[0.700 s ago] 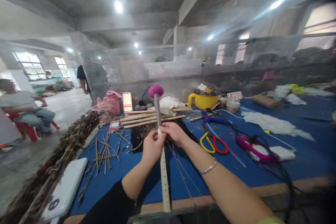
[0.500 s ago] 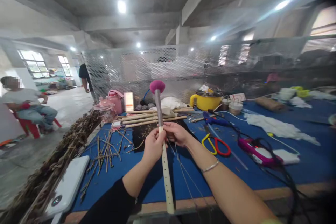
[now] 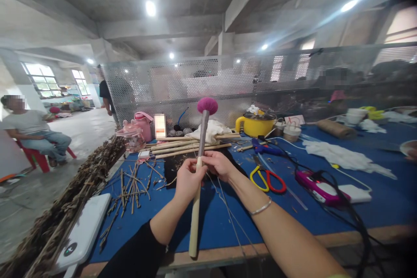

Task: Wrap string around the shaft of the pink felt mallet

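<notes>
Bamboo formed the lower part of the stick [image 3: 195,221] we held in both hands over the blue table [image 3: 374,208]; its long axis ran from about six o'clock, near the table's front edge, up toward twelve o'clock, leaning slightly to one o'clock. A grey wrapped section [image 3: 203,134] continued above our grip and ended in a round magenta head [image 3: 207,105].

Our left hand [image 3: 188,181] was closed around the shaft where bamboo met wrapping, the fingers curled fully about it. Our right hand [image 3: 219,165] met the shaft at the same height from the three o'clock side, thumb and fingertips pinched against it. The two hands touched, so neither was clearly nearer; the free length of the stick lay below them, toward six o'clock.

Thin strands [image 3: 228,208] trailed from the right hand toward five o'clock; whether they were wire or thread we could not tell, as they were too fine. The join under our fingers was hidden.

At two o'clock of the hands lay scissors [image 3: 267,179] with yellow and red handles, with a pink tool [image 3: 317,186] further toward three o'clock. Loose twigs [image 3: 130,186] lay at nine o'clock, and long bamboo poles [image 3: 182,145] at eleven o'clock.
</notes>
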### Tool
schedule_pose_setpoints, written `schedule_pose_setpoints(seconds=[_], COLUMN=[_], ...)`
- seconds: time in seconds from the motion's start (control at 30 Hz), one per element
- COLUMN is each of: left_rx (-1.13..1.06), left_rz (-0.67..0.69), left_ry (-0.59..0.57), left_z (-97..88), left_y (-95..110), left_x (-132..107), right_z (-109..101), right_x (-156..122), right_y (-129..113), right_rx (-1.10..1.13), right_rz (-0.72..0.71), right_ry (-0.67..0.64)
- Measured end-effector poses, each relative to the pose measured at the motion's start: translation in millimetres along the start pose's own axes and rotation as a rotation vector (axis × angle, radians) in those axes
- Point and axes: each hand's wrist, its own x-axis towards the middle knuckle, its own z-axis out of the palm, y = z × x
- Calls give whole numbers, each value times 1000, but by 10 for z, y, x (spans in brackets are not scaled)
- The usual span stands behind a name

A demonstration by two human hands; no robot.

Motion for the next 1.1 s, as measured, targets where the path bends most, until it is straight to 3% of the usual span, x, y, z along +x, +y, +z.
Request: schedule_pose_setpoints(seconds=[0.13,0.27,0.37,0.43,0.53,0.63,0.87,1.1], left_rx=[-119,-289,-314,-219,-24,57,-105,-305], left_rz=[-35,-56,-141,-142,-27,27,11,-53], left_ry=[-48,-189,-266,-203,-28,29,28,-98], left_z=[23,40,40,44,46,37,52,62], left_y=[65,74,49,34,32,57,126,63], left_x=[-38,-53,-47,-49,-64,-79,-93,-91], right_z=[-34,-107,-117,-96,-44,-8,-68,-93], right_x=[-8,-14,-18,-17,-11,-6,-6,7], right_y=[-6,-16,-18,-10,4,4,-8,30], right_rx=[17,59,19,-16,-50,-92,-95,10], right_rz=[27,51,13,-2,2,3,-42,-15], right_ry=[-53,-150,-128,-81,-37,-32,-122,-113])
